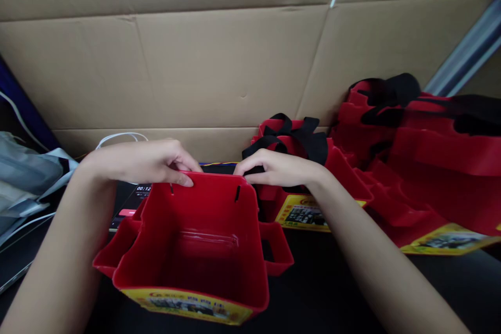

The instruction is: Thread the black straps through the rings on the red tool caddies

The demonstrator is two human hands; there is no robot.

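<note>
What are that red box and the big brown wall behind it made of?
The red box looks like moulded plastic: smooth, slightly glossy walls with cut slots and a printed yellow label. The brown wall looks like matte corrugated cardboard, going by its creases and fold lines.

Red bin [203, 240] with yellow label [188, 305]; black straps [297, 138], possibly fabric.

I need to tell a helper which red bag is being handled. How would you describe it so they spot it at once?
Start at the big cardboard wall and come down to the dark table. The red bag nearest the camera stands open and empty, with the left hand and right hand pinching its far rim. Unlike the red bags with black straps to its right, it shows no strap.
</note>
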